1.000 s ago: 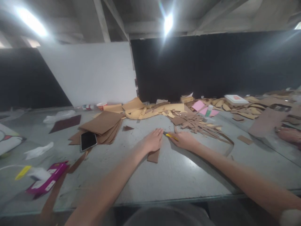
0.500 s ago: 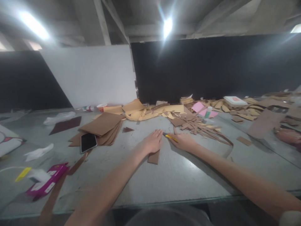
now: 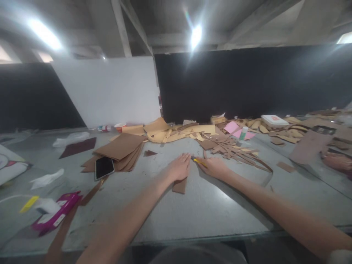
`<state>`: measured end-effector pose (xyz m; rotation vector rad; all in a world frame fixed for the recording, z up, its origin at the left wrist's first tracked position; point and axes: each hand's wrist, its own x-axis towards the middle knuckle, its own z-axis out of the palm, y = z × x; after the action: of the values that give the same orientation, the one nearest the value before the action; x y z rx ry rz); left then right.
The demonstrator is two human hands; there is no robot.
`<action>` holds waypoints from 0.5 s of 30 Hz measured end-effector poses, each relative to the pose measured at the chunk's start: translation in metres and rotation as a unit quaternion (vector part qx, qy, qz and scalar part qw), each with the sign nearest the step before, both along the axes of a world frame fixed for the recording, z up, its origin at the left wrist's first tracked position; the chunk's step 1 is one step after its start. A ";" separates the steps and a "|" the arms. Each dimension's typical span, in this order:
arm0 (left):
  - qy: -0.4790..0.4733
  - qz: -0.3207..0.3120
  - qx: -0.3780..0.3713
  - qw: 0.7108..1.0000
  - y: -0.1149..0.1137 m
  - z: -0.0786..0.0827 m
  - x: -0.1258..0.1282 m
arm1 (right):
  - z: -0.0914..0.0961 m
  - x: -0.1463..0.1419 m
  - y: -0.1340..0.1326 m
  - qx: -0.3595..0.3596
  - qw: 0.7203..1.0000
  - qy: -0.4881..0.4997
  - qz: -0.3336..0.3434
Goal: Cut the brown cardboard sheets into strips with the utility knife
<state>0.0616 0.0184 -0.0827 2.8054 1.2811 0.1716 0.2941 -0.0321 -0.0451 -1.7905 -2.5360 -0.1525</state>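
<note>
My left hand lies flat with fingers stretched out, pressing down on a small brown cardboard piece on the grey table. Just to its right, my right hand is closed round a yellow utility knife, whose tip points at the far edge of the cardboard by my left fingertips. A heap of brown cardboard strips lies right behind my right hand.
A stack of brown cardboard sheets with a phone on it lies to the left. A magenta box sits at the near left. Tan offcuts, pink paper and a white box line the back. Another person's hand rests at the far right.
Both hands stay in nearly the same place on the cardboard piece. The view has tilted slightly, so everything sits a little lower in the picture.
</note>
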 end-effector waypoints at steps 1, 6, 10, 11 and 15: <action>-0.001 0.000 0.002 1.000 0.001 -0.001 0.000 | 0.000 0.000 -0.001 -0.002 1.000 0.002 0.001; -0.008 -0.003 0.013 1.000 0.005 -0.007 0.000 | -0.002 0.006 -0.008 -0.007 1.000 0.018 0.006; -0.007 0.001 0.009 1.000 0.005 -0.006 0.000 | -0.004 0.005 -0.006 -0.004 1.000 0.011 -0.006; -0.006 0.002 0.008 1.000 0.004 -0.006 0.001 | -0.005 0.004 -0.004 -0.003 1.000 0.008 -0.006; 0.001 -0.002 0.001 1.000 0.005 -0.005 0.000 | -0.004 -0.001 0.002 0.001 1.000 0.007 -0.006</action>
<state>0.0619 0.0230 -0.0872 2.8106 1.2755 0.1711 0.2930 -0.0298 -0.0493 -1.7989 -2.5163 -0.1410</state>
